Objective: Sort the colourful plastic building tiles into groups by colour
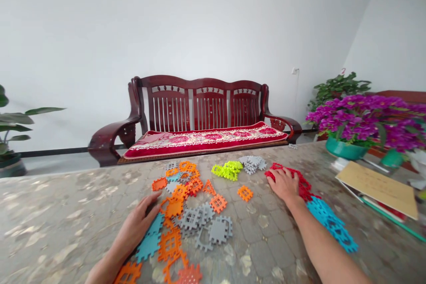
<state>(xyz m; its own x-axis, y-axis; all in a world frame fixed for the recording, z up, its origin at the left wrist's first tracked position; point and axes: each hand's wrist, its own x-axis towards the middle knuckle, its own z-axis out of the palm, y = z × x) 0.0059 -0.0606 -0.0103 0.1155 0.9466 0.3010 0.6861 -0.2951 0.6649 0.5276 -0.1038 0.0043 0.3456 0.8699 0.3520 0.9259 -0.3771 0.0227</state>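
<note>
My left hand (141, 219) lies on the table at the left edge of a mixed spread of toothed plastic building pieces, its fingers loosely stretched out and holding nothing. Right under its side are teal pieces (149, 239), with orange window-shaped pieces (169, 244) and grey pieces (219, 230) further right. My right hand (284, 184) rests with fingers spread on a pile of red pieces (302, 184); no piece is visibly gripped. Bright blue pieces (331, 224) are heaped beside my right forearm. Yellow-green pieces (229, 170) and a grey pile (252, 164) sit between the hands, farther back.
A single orange piece (245, 193) lies mid-table. To the right are a brown envelope (379, 188) over books and purple flowers in a green pot (346, 147). Beyond the table's far edge stands a wooden bench (209, 106) with a red cushion (206, 140).
</note>
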